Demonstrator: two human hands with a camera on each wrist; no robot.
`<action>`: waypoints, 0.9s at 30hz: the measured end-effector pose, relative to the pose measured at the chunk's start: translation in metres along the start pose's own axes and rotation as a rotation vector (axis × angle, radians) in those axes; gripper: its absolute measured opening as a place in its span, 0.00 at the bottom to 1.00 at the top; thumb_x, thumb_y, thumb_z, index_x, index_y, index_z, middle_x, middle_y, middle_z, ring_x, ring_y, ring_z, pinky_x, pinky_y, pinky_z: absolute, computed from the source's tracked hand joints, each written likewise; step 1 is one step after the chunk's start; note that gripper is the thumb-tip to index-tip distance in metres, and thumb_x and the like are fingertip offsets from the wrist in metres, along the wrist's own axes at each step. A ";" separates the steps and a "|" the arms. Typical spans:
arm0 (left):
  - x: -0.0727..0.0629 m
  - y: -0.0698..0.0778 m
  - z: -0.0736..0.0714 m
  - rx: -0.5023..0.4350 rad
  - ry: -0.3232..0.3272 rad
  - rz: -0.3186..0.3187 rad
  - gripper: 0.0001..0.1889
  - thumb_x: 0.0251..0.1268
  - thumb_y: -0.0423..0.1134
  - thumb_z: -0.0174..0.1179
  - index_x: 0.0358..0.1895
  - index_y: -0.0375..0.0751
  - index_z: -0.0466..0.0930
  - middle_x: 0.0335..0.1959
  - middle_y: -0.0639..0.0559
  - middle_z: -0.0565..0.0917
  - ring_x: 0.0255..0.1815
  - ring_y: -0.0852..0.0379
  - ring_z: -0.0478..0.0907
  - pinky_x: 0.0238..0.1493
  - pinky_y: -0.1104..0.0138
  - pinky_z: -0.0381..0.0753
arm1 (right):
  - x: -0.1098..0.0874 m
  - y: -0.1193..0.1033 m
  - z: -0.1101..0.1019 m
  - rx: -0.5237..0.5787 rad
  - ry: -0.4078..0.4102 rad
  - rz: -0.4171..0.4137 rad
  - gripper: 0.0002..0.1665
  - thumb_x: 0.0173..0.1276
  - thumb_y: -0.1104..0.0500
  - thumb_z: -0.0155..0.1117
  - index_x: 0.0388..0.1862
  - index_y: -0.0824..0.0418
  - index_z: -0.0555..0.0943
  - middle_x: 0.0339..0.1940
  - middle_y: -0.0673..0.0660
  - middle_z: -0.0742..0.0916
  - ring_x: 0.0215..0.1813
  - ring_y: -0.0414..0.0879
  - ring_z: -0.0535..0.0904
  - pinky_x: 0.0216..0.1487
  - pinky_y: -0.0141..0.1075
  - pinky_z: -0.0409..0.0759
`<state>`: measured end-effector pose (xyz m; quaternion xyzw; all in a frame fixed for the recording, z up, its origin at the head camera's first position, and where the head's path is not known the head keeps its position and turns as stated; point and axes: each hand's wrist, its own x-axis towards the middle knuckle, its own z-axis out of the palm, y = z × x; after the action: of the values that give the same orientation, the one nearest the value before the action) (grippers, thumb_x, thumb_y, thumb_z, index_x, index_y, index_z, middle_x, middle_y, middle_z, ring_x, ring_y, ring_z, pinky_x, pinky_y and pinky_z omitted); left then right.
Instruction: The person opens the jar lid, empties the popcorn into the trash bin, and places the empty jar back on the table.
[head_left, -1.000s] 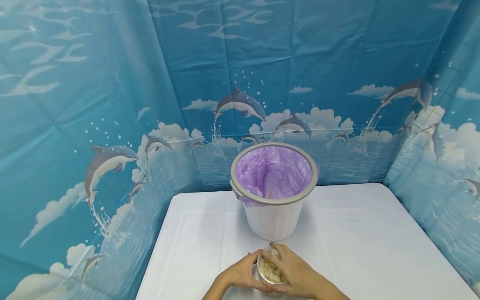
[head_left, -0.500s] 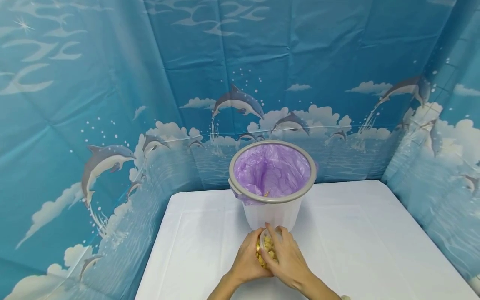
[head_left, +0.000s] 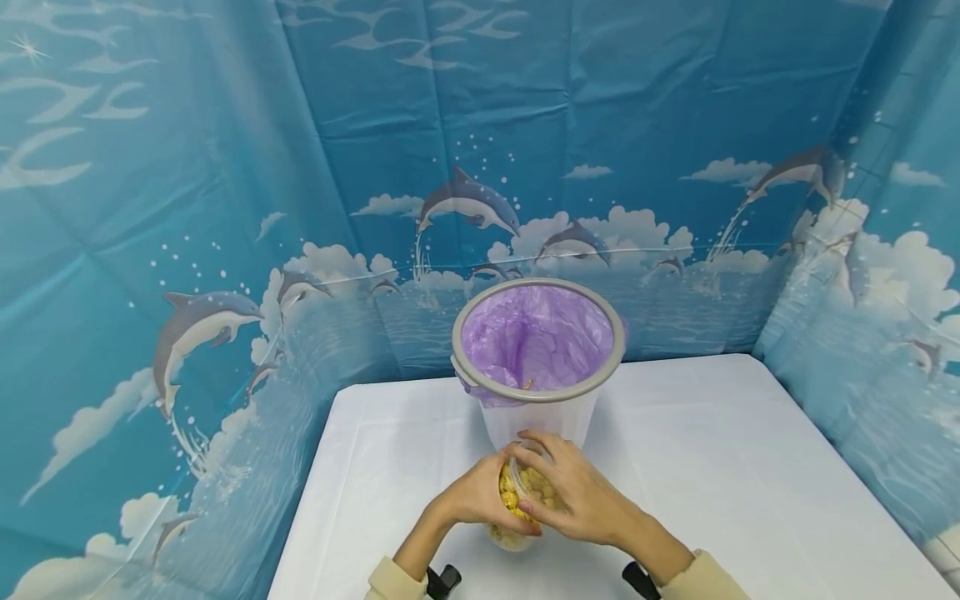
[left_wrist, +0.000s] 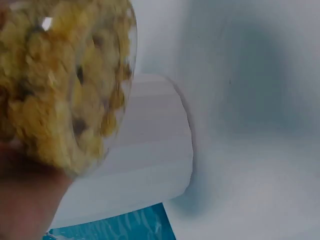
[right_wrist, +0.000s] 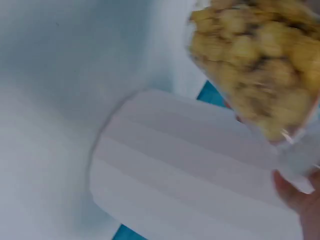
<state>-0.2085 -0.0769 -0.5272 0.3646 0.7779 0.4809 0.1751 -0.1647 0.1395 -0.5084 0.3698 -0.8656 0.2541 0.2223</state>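
Note:
A clear jar of yellow popcorn is held between both hands in front of the bin, tilted, its round base towards me. My left hand grips the jar's side, fingers curled round it. At the far end my right hand curls its fingers and thumb round a clear round rim or lid; which it is, I cannot tell. In the left wrist view the jar's base looms large, blurred. Popcorn fills the jar in the right wrist view, beside a whitish end piece.
Just beyond the hands stands a white bin with a grey rim and a purple bag liner. A small yellowish bit shows inside it. Beneath is a white-covered table, and blue dolphin-print sheets surround it.
Both hands and the jar have moved forward, towards the bin, and the jar has tilted. Beige sleeves and black wrist gear have come into view. The bin stands where it was.

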 end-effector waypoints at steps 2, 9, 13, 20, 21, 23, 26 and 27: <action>0.002 0.000 -0.001 0.094 0.048 -0.010 0.53 0.42 0.49 0.84 0.75 0.59 0.62 0.60 0.57 0.80 0.54 0.68 0.80 0.55 0.71 0.83 | 0.003 0.000 -0.005 -0.017 -0.027 0.046 0.38 0.69 0.43 0.69 0.76 0.49 0.72 0.70 0.59 0.78 0.68 0.52 0.77 0.57 0.53 0.84; 0.010 0.005 0.008 0.423 0.184 0.041 0.60 0.39 0.56 0.84 0.79 0.47 0.59 0.69 0.53 0.77 0.65 0.59 0.77 0.68 0.61 0.79 | 0.018 -0.022 -0.001 -0.206 -0.017 0.430 0.37 0.69 0.32 0.65 0.67 0.54 0.78 0.48 0.63 0.83 0.38 0.53 0.82 0.25 0.41 0.82; 0.012 0.004 0.008 0.372 0.173 0.027 0.58 0.40 0.54 0.85 0.78 0.48 0.61 0.67 0.53 0.78 0.63 0.60 0.78 0.65 0.63 0.81 | 0.019 -0.024 0.002 -0.219 -0.019 0.468 0.36 0.66 0.32 0.68 0.65 0.51 0.79 0.44 0.63 0.81 0.33 0.49 0.78 0.21 0.38 0.78; 0.003 0.006 -0.017 0.069 -0.078 -0.005 0.52 0.43 0.46 0.85 0.75 0.54 0.64 0.59 0.56 0.81 0.51 0.69 0.81 0.53 0.72 0.84 | 0.003 -0.004 -0.006 -0.060 -0.045 0.041 0.43 0.63 0.31 0.71 0.74 0.42 0.74 0.63 0.59 0.79 0.53 0.48 0.82 0.40 0.43 0.87; 0.001 0.006 -0.019 0.053 -0.107 0.001 0.53 0.44 0.45 0.84 0.76 0.54 0.64 0.60 0.56 0.81 0.52 0.68 0.81 0.54 0.71 0.85 | 0.000 -0.003 -0.007 -0.032 -0.055 -0.006 0.44 0.63 0.32 0.72 0.75 0.43 0.73 0.66 0.59 0.78 0.57 0.50 0.81 0.45 0.47 0.87; 0.000 0.005 -0.020 0.082 -0.111 0.000 0.55 0.44 0.47 0.84 0.78 0.54 0.61 0.63 0.56 0.80 0.55 0.68 0.81 0.56 0.71 0.84 | -0.002 -0.005 -0.009 -0.003 -0.055 -0.010 0.47 0.62 0.33 0.73 0.77 0.45 0.71 0.69 0.61 0.77 0.63 0.54 0.80 0.50 0.53 0.87; -0.001 0.004 -0.016 0.189 -0.035 -0.033 0.57 0.42 0.52 0.85 0.79 0.54 0.60 0.66 0.54 0.79 0.58 0.66 0.79 0.59 0.70 0.82 | 0.000 -0.013 -0.010 -0.032 -0.041 0.191 0.49 0.62 0.33 0.72 0.79 0.47 0.68 0.66 0.61 0.79 0.59 0.54 0.82 0.46 0.51 0.87; 0.000 0.004 -0.015 0.226 -0.002 -0.043 0.58 0.41 0.53 0.85 0.79 0.53 0.60 0.66 0.54 0.79 0.59 0.65 0.79 0.59 0.69 0.82 | 0.002 -0.016 -0.010 -0.051 -0.043 0.283 0.49 0.62 0.31 0.71 0.79 0.47 0.68 0.62 0.61 0.81 0.54 0.53 0.84 0.42 0.48 0.86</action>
<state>-0.2161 -0.0849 -0.5166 0.3656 0.8346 0.3861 0.1440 -0.1519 0.1347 -0.4956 0.2436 -0.9198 0.2531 0.1749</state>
